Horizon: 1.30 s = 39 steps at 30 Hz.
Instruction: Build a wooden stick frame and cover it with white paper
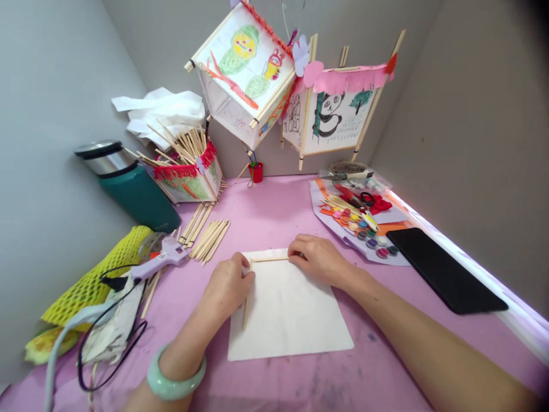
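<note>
A white square sheet (295,320) lies flat on the pink-covered table. Two thin wooden sticks form a corner on it: a top stick (269,260) along the far edge and a side stick (245,315) down the left. My left hand (227,284), with a pale green bangle at its wrist, is closed in a pinch on the side stick near the corner. At the other end of the top stick, my right hand (318,260) has its fingertips pinched on it. The fingers partly hide both sticks, and whether they are joined I cannot tell.
A lilac glue gun (165,256) with cables, a teal bottle (135,191) and loose sticks (210,240) are at left. Paint pots (360,223) and a black phone-like slab (446,269) lie right. Paper lanterns (240,63) hang behind; a box of sticks (189,171) stands below.
</note>
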{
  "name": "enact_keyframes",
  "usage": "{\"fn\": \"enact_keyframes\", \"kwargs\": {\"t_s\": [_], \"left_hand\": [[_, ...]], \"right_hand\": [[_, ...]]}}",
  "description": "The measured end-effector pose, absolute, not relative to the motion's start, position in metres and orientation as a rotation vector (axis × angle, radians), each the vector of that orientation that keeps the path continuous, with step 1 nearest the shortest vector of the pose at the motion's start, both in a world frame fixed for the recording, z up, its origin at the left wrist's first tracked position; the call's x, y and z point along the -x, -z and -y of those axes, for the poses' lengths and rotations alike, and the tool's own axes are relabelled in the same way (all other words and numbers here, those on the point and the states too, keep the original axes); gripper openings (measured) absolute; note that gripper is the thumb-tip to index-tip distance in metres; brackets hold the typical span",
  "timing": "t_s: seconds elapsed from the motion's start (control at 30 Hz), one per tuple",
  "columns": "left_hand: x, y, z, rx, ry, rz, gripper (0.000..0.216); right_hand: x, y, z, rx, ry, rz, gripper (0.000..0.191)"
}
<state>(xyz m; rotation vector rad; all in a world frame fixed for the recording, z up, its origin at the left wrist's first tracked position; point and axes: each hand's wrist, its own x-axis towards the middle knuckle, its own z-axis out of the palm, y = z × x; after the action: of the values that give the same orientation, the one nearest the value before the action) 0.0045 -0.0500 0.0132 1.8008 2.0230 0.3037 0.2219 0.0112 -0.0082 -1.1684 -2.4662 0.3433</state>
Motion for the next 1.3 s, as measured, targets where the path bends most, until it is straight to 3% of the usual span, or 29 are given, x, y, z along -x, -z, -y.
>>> {"fn": "enact_keyframes", "kwargs": {"t_s": [0.43,1.3], "left_hand": [[-0.0059,-0.0152,0.0504,-1.784,-0.316,-1.981,0.017],[-0.0032,-0.012,0.0502,-1.829,-0.301,-2.005,0.009]], "right_hand": [[-0.2201,0.0101,-0.0104,1.21,-0.284,2.462,0.014],[-0.2172,0.0034,-0.0051,1.191,-0.152,2.566,0.018]]}}
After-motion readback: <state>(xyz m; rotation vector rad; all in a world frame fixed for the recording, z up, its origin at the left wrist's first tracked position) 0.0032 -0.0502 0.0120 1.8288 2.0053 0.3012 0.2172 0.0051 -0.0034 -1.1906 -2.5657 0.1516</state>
